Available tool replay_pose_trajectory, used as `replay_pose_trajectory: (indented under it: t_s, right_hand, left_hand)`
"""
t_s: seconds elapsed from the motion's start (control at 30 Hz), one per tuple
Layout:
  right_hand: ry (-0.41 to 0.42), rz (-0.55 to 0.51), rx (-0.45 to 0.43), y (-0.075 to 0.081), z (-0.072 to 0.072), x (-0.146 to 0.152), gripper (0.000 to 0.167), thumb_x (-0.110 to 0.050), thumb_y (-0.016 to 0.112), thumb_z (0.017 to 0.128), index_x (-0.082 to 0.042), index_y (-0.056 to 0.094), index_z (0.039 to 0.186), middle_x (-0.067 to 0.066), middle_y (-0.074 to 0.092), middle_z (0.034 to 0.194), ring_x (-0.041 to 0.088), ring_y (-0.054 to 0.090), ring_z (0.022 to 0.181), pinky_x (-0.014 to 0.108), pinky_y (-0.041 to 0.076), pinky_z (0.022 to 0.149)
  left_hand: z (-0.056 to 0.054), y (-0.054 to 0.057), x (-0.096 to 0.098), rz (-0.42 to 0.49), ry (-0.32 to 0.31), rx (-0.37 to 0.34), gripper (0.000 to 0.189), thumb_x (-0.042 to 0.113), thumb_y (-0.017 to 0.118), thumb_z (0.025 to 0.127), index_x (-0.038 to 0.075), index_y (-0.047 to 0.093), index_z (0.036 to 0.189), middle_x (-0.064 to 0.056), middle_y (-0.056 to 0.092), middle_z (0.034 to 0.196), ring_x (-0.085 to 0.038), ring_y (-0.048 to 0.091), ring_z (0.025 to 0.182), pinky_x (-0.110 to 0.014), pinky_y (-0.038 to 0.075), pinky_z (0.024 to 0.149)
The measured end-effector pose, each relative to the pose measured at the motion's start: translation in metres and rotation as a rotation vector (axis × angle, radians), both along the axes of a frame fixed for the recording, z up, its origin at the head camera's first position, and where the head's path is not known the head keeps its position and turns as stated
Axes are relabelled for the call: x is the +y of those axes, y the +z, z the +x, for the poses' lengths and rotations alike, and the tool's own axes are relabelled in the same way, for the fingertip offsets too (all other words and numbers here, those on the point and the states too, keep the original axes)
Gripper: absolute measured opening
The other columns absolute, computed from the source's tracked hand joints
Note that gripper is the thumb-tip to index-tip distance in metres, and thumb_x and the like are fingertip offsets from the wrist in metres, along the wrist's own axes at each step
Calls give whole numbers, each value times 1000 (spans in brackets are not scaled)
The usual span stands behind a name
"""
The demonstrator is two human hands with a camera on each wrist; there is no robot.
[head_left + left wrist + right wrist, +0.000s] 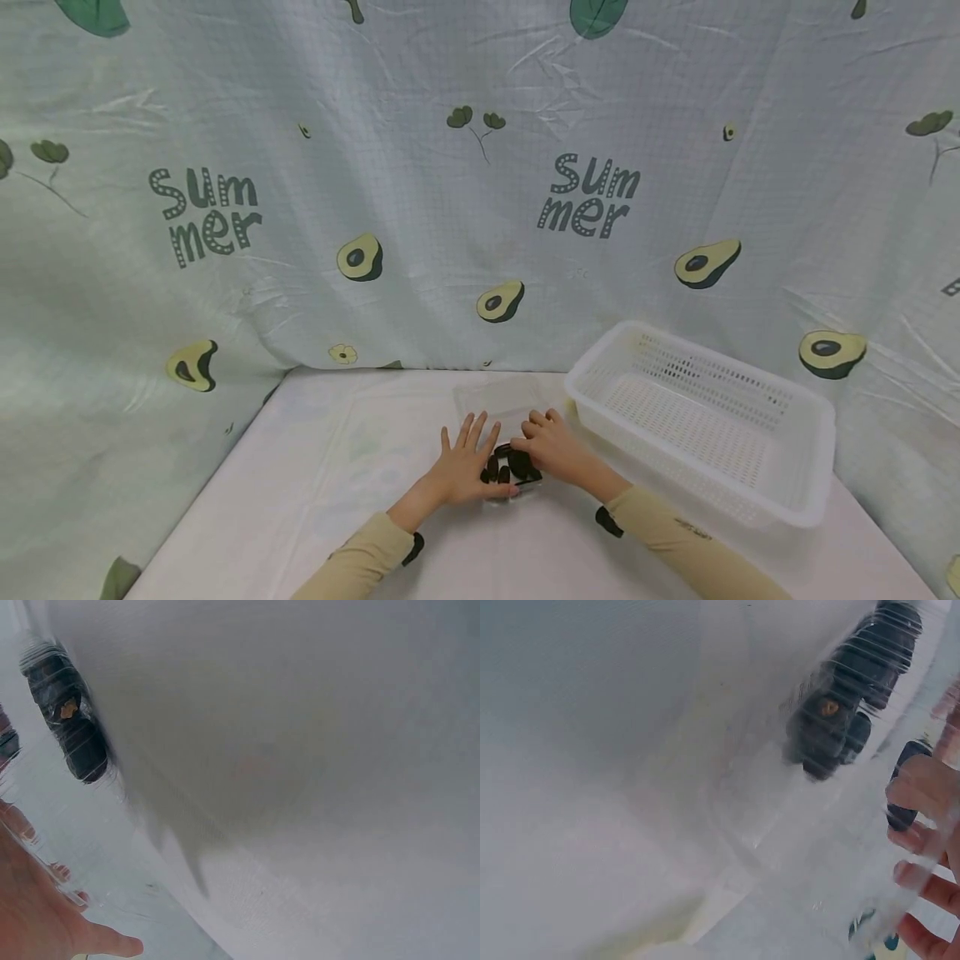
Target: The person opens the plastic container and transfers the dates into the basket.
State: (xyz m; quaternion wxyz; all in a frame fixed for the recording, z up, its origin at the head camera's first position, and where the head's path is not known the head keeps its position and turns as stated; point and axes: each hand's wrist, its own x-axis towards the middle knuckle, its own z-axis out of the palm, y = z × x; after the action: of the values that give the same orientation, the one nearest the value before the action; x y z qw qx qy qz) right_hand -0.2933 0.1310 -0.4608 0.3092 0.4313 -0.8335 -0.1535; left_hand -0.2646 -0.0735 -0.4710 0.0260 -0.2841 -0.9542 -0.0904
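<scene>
Head view: one clear box (pixel 528 486) on surface (pixel 315 467), several dark pieces (pixel 504 475) inside, too bunched to count. My left grip (pixel 459 468): fingers spread apart, thumb by box's near side. My right grip (pixel 557 450): fingers bent at box's right side. One flat clear panel (pixel 498 396) on far side of box, one white basket (pixel 675 467) to right.

Left wrist view: dark pieces behind clear wall, at least two; left grip at left edge.

Right wrist view: right grip pinches one dark piece (pixel 901 816); others at far side, count unclear.
</scene>
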Motion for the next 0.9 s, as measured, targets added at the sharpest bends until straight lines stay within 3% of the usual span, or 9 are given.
replay_pose_trajectory:
  t_s: [0.23, 0.43, 0.6, 0.67, 0.9]
  right_hand:
    - [16, -70, 62, 17, 9, 17, 30, -20, 75, 67, -25, 51, 84, -6, 49, 73, 14, 43, 75, 31, 36, 66]
    - [-25, -82, 88, 45, 25, 35, 29, -22, 75, 68, -25, 54, 87, -5, 51, 76, 16, 48, 82, 34, 42, 71]
    - [4, -161, 106, 70, 37, 53, 29, -17, 74, 65, -22, 53, 84, -4, 51, 77, 17, 48, 80, 34, 40, 69]
    - [20, -191, 104, 78, 40, 62, 15, -15, 63, 75, -21, 53, 84, -3, 51, 77, 17, 47, 79, 35, 40, 68]
    - [60, -235, 107, 99, 47, 93, 11, -10, 49, 78, -18, 55, 84, -1, 51, 76, 20, 48, 78, 37, 41, 65]
  left_hand:
    - [0, 1, 1, -16, 18, -10, 99, 74, 43, 74, 10, 15, 144, -19, 9, 149, -39, 8, 137, -70, 14, 95]
    - [-1, 0, 2, -36, 31, -30, 99, 75, 40, 73, 12, 13, 145, -17, 6, 150, -38, 6, 137, -69, 13, 96]
    - [0, 2, 2, -26, 21, -35, 99, 74, 43, 74, 11, 13, 145, -18, 6, 150, -38, 5, 137, -70, 13, 95]
    - [1, 3, 2, -23, 18, -37, 99, 73, 43, 74, 11, 14, 145, -18, 6, 150, -39, 5, 137, -70, 13, 95]
    - [-1, 1, 1, -23, 14, -27, 99, 74, 42, 74, 10, 14, 144, -18, 6, 150, -39, 6, 137, -71, 13, 95]
